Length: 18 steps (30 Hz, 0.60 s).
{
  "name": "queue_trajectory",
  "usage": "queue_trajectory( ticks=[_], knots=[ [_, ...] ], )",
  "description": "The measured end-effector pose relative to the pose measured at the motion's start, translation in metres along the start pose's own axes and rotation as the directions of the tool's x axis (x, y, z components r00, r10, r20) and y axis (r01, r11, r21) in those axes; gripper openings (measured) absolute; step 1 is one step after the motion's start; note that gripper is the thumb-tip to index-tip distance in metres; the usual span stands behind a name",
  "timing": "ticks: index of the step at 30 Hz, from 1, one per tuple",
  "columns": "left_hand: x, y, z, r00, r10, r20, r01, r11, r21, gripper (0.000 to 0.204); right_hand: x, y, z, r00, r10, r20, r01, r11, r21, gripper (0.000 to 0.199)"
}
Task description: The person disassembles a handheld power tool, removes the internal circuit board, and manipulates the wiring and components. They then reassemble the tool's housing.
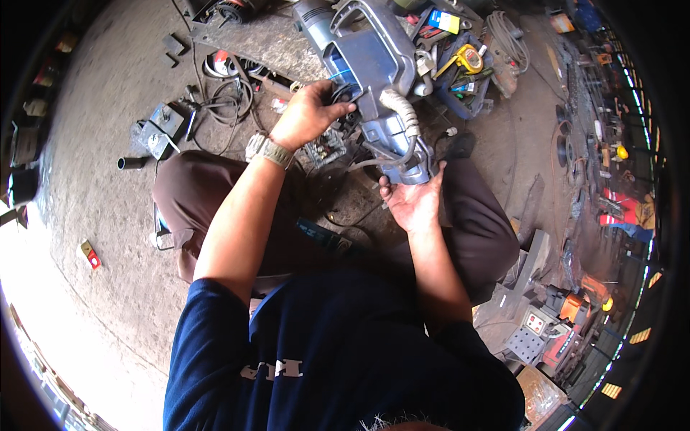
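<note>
A blue-grey power tool (374, 65) with a large loop handle and a motor barrel lies across the work space in front of me. Its lower end is opened up, and dark wires (347, 90) and a wrapped pale cable (397, 106) show there. My left hand (309, 115), with a watch on the wrist, reaches to the wires at the tool's left side. Its fingers are curled and partly hidden, the thumb pointing right. From below, my right hand (417, 205) cups the tool's lower end, thumb and fingers on either side of it.
Beyond the tool stands a tray (471, 108) of hand tools with a yellow tape measure (470, 59). Left are loose cables (233, 100), a metal box (162, 129) and a short black tube (131, 164). A coiled cable (507, 36) lies far right; orange machinery (564, 323) stands lower right.
</note>
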State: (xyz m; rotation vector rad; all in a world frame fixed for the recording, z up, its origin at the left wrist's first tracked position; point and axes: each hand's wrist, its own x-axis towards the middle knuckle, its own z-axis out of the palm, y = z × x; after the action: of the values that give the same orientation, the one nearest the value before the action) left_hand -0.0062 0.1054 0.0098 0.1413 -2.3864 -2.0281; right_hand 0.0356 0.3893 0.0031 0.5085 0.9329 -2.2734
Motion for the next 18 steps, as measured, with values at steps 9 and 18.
queue_trajectory(
  ticks=[9, 18],
  knots=[
    [0.012, -0.002, -0.001, 0.994, 0.102, -0.030, -0.092, 0.967, 0.238, 0.067, -0.012, 0.046, -0.028, 0.971, 0.012, -0.240, -0.057, 0.982, -0.182, 0.046],
    [0.012, 0.003, -0.006, 0.995, 0.099, -0.027, -0.082, 0.925, 0.371, 0.061, 0.038, 0.088, 0.063, 0.897, -0.207, 0.390, 0.319, -0.305, -0.897, 0.055]
  ],
)
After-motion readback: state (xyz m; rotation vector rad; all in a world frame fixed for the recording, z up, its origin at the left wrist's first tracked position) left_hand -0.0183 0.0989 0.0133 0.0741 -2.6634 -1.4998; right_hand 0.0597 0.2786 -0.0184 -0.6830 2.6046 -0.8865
